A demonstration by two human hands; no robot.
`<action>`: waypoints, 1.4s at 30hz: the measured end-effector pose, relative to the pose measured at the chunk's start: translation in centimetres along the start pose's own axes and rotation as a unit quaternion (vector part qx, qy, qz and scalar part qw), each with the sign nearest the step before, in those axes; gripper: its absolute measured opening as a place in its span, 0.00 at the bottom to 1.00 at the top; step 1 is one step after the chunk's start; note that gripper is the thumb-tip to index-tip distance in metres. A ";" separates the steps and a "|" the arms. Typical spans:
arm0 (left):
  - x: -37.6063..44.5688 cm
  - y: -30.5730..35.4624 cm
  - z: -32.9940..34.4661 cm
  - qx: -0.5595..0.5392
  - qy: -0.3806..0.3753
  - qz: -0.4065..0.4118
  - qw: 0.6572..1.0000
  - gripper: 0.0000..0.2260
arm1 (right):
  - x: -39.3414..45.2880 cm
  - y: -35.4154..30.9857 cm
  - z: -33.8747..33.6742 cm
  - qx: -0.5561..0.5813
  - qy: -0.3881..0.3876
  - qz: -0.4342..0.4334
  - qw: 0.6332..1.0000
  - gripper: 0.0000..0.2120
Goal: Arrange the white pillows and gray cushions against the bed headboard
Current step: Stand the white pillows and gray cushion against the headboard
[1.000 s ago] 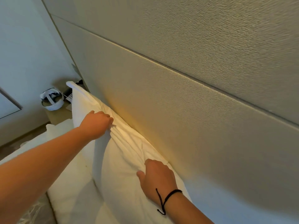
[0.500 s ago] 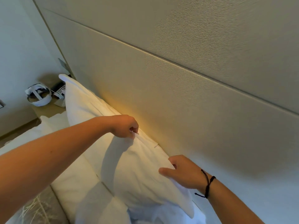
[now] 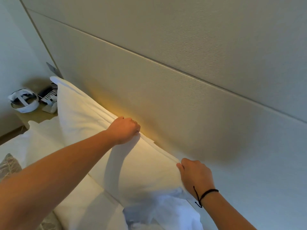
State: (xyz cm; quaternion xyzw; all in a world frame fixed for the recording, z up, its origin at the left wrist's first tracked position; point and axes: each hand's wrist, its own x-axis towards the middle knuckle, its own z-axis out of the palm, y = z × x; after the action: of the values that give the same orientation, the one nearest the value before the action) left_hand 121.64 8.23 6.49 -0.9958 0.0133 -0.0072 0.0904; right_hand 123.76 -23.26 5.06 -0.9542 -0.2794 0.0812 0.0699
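Note:
A white pillow (image 3: 93, 123) stands upright on its long edge, leaning against the beige padded headboard (image 3: 166, 97). My left hand (image 3: 124, 129) grips the pillow's top edge near its middle. At the pillow's near upper corner my right hand (image 3: 196, 176), with a black cord on the wrist, pinches the fabric. Another white pillow (image 3: 79, 205) lies flat on the bed in front of the standing one. A gray patterned cushion (image 3: 8, 165) shows at the left edge, partly cut off by the frame.
Rumpled white bedding (image 3: 159, 211) lies at the bottom centre. A bedside table (image 3: 38, 116) at the left holds a telephone (image 3: 49, 98) and a white headset-like object (image 3: 23, 101). A pale wall rises behind the table.
Both hands have slid to the right along the pillow's top edge. The pillow stands straighter against the headboard, and the view has shifted so the gray cushion shows at the left.

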 end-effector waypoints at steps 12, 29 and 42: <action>-2.6 -5.8 2.1 0.040 -0.048 -0.052 0.997 0.09 | 2.8 -3.8 0.1 0.043 -0.088 -0.045 0.994 0.13; -0.5 -14.5 3.1 0.022 -0.070 0.006 0.997 0.09 | 19.7 -22.3 2.9 0.267 -0.103 -0.101 0.953 0.15; 1.0 -26.8 3.1 0.133 -0.186 -0.044 0.972 0.11 | 26.3 -28.1 3.6 0.285 -0.142 -0.134 0.938 0.11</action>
State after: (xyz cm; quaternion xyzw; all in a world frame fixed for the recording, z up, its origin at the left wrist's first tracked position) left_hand 123.38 35.09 8.32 -0.9583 -0.0484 0.1723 0.2229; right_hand 130.26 14.87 3.47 -0.8266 -0.3765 0.2823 0.3086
